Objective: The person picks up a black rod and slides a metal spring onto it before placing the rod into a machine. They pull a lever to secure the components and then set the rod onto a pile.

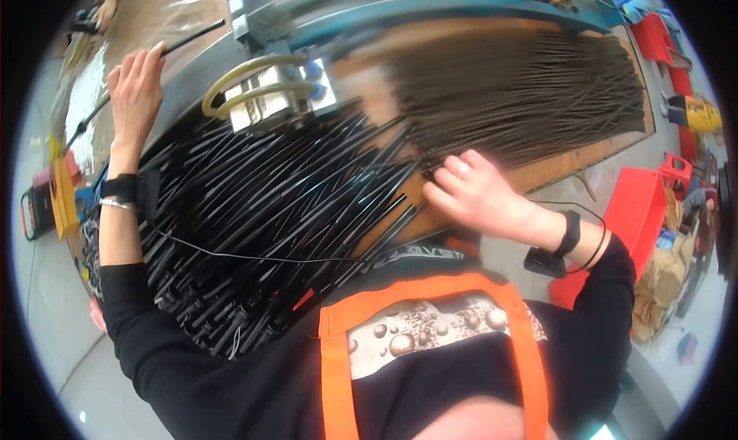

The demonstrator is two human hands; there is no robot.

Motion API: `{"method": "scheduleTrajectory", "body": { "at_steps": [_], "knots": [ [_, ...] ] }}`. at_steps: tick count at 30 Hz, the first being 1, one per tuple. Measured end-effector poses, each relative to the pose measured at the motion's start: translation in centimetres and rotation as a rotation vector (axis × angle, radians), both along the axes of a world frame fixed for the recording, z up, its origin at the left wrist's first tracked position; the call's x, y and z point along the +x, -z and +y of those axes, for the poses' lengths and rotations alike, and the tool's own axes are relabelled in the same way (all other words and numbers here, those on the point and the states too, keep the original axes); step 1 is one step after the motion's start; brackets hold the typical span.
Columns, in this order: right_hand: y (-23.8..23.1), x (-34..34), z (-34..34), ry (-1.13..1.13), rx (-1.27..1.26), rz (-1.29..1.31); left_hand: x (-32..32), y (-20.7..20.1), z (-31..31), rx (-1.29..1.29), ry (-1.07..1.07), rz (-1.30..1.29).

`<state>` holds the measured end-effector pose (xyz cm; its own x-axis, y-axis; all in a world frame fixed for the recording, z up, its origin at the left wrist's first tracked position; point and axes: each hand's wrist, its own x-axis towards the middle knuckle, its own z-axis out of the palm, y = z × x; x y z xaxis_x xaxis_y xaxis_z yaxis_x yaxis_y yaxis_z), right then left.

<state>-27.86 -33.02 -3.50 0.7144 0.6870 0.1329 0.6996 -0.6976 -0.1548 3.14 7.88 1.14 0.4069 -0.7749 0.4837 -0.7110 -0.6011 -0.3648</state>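
My left hand (137, 94), raised at the far left, is closed around a long thin black tube (194, 37) that slants up to the right and down to the left of the fist. My right hand (478, 194) has its fingers curled together at the near left ends of a pile of long thin dark brown rods (523, 94), some with a coiled, spring-like look. What lies between those fingertips is hidden. Below and between my hands spreads a heap of black tubes (269, 186), many with thicker ends toward me.
A metal block fixture (269, 94) with yellowish hoses and blue fittings stands behind the tubes, beside a blue-green machine beam (430, 25). Red bins (634, 209) stand at the right. A thin cable (254, 254) crosses the tubes. Another person's hand (105, 15) shows at the upper left.
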Motion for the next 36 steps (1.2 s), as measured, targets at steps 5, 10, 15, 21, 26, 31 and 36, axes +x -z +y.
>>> {"method": "scheduleTrajectory", "body": {
  "at_steps": [5,10,15,21,26,31,36],
  "knots": [
    [0.8,0.2,0.2,0.007,0.153,0.023,-12.8,-3.5,-5.3,0.229,-0.414,0.151],
    [0.1,1.9,-0.5,0.037,0.269,0.134,-29.1,0.5,-11.0,-0.071,-0.451,0.547],
    [-1.2,2.8,-0.5,0.247,0.503,0.448,-30.8,4.8,-12.0,-0.353,-0.566,0.494],
    [-0.3,4.0,-1.3,0.523,0.555,0.636,-29.8,4.1,-11.0,-0.427,-0.429,0.434],
    [0.4,4.1,-0.9,0.381,0.535,0.533,-28.8,4.9,-10.5,-0.451,-0.293,0.484],
    [-0.5,4.6,-0.4,0.302,0.515,0.532,-28.9,3.1,-11.1,-0.309,-0.317,0.536],
    [-0.3,5.0,-0.5,0.209,0.572,0.524,-28.9,1.2,-13.7,-0.276,-0.230,0.533]
  ]
}}
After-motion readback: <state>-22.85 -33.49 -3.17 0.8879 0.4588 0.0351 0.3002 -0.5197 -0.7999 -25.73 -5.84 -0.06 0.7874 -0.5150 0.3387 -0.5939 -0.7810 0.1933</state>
